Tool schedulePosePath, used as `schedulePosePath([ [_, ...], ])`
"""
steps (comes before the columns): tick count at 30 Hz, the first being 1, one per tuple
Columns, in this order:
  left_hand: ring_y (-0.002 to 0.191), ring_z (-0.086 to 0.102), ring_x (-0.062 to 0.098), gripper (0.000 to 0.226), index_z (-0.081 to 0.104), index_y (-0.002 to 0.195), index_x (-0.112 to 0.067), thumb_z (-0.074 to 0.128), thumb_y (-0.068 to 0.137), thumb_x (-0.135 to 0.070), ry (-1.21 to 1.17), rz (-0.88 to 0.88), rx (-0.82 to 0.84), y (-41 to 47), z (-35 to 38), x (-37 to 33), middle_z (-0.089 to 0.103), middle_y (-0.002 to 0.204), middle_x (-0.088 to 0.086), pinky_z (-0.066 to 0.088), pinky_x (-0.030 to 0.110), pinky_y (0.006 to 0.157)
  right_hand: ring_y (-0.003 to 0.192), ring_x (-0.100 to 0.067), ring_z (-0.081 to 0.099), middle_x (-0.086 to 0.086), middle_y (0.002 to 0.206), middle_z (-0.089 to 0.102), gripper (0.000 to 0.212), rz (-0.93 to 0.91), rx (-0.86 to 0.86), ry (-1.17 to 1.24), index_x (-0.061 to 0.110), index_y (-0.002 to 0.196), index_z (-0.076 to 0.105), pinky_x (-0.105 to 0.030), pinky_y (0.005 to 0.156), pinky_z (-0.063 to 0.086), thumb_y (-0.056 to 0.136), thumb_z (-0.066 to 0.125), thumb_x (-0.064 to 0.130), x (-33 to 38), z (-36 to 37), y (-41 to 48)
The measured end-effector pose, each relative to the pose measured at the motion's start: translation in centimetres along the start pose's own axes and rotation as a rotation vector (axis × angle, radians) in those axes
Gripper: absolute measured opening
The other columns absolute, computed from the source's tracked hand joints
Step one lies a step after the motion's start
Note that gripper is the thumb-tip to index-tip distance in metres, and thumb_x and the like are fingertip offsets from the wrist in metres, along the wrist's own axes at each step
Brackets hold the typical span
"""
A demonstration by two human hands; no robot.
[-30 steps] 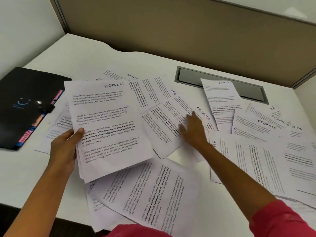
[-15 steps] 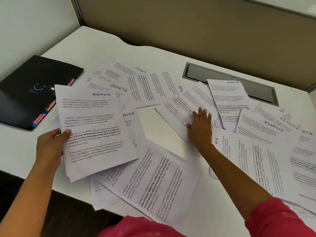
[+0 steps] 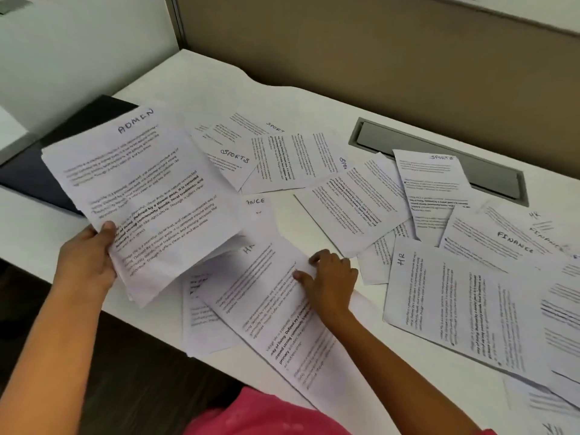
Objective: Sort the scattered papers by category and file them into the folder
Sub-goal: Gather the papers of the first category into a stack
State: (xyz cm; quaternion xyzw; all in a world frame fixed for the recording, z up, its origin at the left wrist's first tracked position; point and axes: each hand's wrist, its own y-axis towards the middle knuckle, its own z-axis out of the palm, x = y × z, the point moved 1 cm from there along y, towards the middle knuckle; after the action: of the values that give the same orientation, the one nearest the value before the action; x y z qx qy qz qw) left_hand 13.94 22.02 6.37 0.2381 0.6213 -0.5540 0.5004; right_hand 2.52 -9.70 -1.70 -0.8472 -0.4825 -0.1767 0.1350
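Observation:
My left hand (image 3: 86,262) grips a stack of sheets (image 3: 144,196) at its lower left edge, thumb on top; the top sheet is headed ADMIN. The stack is lifted and tilted over the desk's left side. My right hand (image 3: 329,277) has its fingers curled onto the right edge of a sheet headed HR (image 3: 270,309) that lies near the front edge. Other printed sheets lie scattered: SPORTS (image 3: 232,158), another SPORTS (image 3: 436,189), FINANCE (image 3: 496,243), a second HR sheet (image 3: 455,306). The black folder (image 3: 34,171) lies at the far left, mostly hidden behind the stack.
The white desk (image 3: 219,89) is backed by a tan partition (image 3: 376,51). A grey cable slot (image 3: 439,161) is set into the desk at the back right. Some sheets overhang the front edge near my pink sleeve (image 3: 266,416).
My right hand came back from the sheets in the middle to the HR sheet near the front edge. The ADMIN stack in my left hand has tilted and now covers most of the folder.

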Motion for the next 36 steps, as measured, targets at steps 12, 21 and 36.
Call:
schedulePosePath([
  [12,0.084,0.064,0.009,0.012,0.06,0.094,-0.016,0.048,0.096,-0.011,-0.042,-0.046,0.049,-3.3,0.8,2.6,0.072,0.084,-0.006,0.048,0.035,0.084,0.104,-0.033,0.048,-0.015,0.113,0.055,0.059,0.353,-0.25,-0.137,0.014,0.114,0.049,-0.041,0.087,0.035,0.075,0.068,0.054,-8.7,-3.9,3.4],
  [21,0.076,0.068,0.012,0.03,0.054,0.123,-0.008,0.053,0.093,-0.013,0.02,-0.022,0.072,-4.0,1.0,4.3,0.069,0.091,-0.001,0.053,0.033,0.069,0.111,-0.028,0.045,-0.01,0.116,0.053,0.041,-0.091,-0.355,0.022,0.016,0.112,0.056,-0.039,0.096,0.035,0.075,0.072,0.007,-3.6,-1.5,1.5],
  [36,0.081,0.066,0.024,0.02,0.061,0.111,-0.018,0.059,0.091,-0.016,0.251,0.069,0.138,5.2,-3.3,-2.1,0.068,0.096,0.006,0.053,0.038,0.072,0.141,-0.022,0.028,-0.007,0.153,0.03,0.058,-0.387,-0.105,-0.129,0.014,0.144,0.036,-0.033,0.115,0.019,0.096,0.034,0.046,4.2,6.8,0.1],
])
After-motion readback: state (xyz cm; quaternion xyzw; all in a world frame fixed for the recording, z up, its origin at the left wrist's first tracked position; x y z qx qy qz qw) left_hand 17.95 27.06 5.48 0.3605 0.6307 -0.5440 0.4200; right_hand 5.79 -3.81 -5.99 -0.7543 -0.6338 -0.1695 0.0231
